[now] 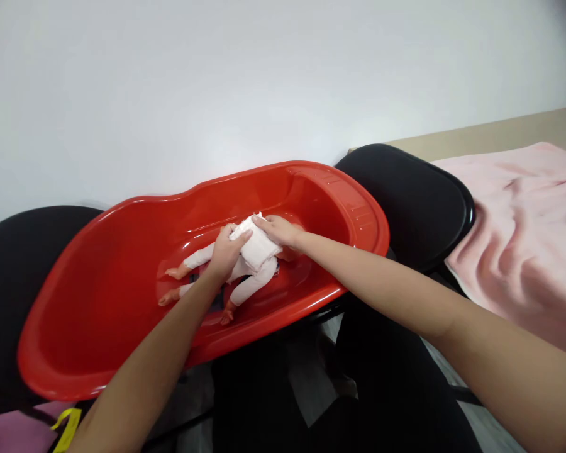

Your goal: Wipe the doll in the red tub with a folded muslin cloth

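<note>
A baby doll in white clothing lies in a red baby bathtub, its feet toward the left and one hand near the front wall. Over the doll's upper body I hold a folded white cloth. My left hand grips the cloth's left edge, thumb on top. At its upper right edge my right hand pinches it between thumb and fingers. The cloth and my right hand hide the doll's head for the most part. Whether the cloth touches the doll, I cannot tell.
Black chair seats stand at the tub's right and left. A pink blanket is spread over a beige surface at the right. Behind the tub rises a white wall. My legs are below its front rim.
</note>
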Available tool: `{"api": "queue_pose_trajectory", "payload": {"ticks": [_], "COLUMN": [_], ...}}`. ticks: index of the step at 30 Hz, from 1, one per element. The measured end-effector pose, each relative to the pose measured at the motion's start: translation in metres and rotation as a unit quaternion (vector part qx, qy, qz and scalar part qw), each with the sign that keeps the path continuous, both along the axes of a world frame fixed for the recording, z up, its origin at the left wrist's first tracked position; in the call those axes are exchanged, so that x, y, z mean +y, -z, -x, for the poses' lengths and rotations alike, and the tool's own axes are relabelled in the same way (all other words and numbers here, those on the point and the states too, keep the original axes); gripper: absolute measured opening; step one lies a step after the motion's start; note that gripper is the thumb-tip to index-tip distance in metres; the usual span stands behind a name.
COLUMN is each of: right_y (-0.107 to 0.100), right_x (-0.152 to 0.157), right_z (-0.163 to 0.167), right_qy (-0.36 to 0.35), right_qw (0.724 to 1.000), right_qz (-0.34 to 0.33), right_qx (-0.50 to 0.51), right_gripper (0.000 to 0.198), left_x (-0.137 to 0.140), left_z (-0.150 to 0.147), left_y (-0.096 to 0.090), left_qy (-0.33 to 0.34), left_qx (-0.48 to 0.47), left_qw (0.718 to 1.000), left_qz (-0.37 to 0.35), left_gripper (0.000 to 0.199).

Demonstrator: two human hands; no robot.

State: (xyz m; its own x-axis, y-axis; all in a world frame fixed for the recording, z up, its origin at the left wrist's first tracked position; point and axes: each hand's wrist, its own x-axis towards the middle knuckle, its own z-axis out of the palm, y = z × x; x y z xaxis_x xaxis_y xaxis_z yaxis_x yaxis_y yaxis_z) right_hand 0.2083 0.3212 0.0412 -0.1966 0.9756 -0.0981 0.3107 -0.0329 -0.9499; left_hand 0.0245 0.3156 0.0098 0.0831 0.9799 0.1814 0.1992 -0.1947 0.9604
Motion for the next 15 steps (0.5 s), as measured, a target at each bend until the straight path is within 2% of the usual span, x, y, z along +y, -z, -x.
{"api": "queue_pose_trajectory", "payload": {"ticks": [5,10,13,15], "right_y": [-0.006,0.002,0.005,0.005], "right_x": [0.004,0.006,0.008,0.009], "right_z": [-0.002,-0.004,-0.007,-0.007], "right_qy": [0.017,0.03,-0.028,-0.088], "right_qw": [0.995,0.978,0.958,0.934], "right_qz": [-0.071,-0.181,-0.257,-0.317], "right_qx": [-0.064,-0.1,-0.122,-0.141], "right_gripper": [0.039,0.034,0.029,0.019], "left_x": [0.003,0.007,0.011,0.014], "left_z": [0.003,0.008,0.012,0.015], "left_y": [0.005,0.011,0.013,0.015], "left_qy": [0.015,0.005,-0.025,-0.054], "left_qx": [-0.041,-0.037,-0.014,0.005], "left_qw": [0.999,0.999,1.0,0.998], "left_qz": [0.006,0.038,-0.002,-0.03], "left_gripper": [0.05,0.051,0.049,0.047]}}
